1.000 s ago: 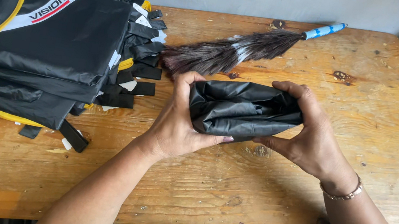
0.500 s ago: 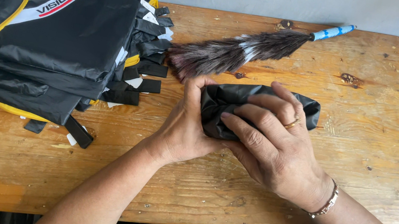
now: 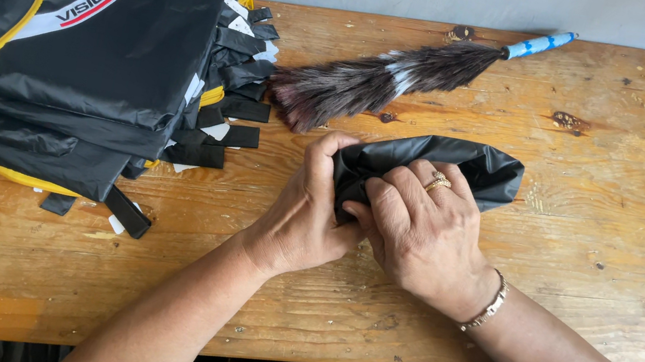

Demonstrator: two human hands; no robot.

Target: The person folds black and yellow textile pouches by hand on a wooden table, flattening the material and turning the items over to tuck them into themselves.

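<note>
I see black fabric roll (image 3: 465, 166) lying mid-table, slightly right of centre. Left hand (image 3: 307, 222) grips roll's left end, fingers curled tight around fabric. Right hand (image 3: 423, 233) presses on top, fingers bent, pinching same end. Feather duster (image 3: 383, 78) lies just beyond roll, blue handle pointing far right. Stack of black-yellow bags (image 3: 90, 55) sits far left on wooden table (image 3: 590, 252).

On the table (image 3: 607, 255), the folded bundle (image 3: 465, 166) lies central; the duster (image 3: 383, 78) at twelve o'clock, the stack of bags (image 3: 87, 72) at ten.
</note>
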